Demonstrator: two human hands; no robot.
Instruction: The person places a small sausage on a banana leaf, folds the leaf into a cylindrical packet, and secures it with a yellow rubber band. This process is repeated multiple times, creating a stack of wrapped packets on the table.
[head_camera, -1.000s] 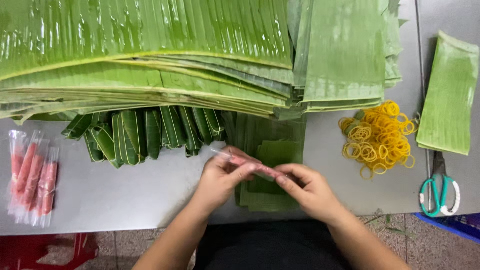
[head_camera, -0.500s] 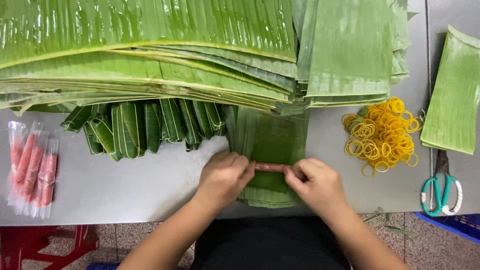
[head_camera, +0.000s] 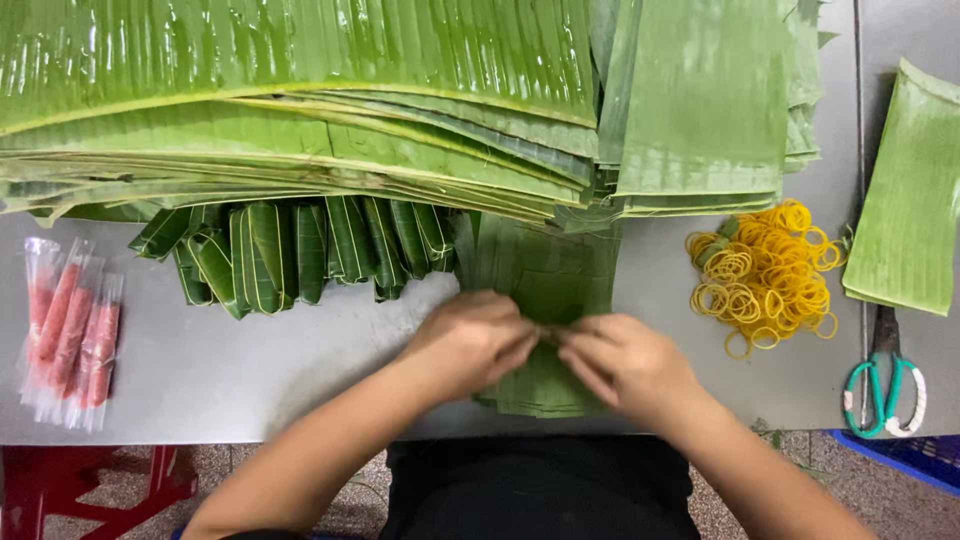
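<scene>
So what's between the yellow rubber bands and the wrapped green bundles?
In the head view, the leaf piece pile sits between the rubber bands and wrapped bundles.

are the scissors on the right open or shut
Shut: the scissors lie on the table with both teal handle loops touching; blades hidden under a leaf.

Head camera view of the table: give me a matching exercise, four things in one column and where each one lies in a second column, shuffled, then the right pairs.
Things:
1. rubber bands
2. scissors
3. pink sticks in clear wrappers
4. wrapped leaf bundles

Places:
A. far left of the table
B. near the right front edge, below a cut leaf
C. a row tucked under the front of the big leaf stack
D. a loose yellow pile right of the hands

Pairs: 1-D, 2-B, 3-A, 4-C
</scene>
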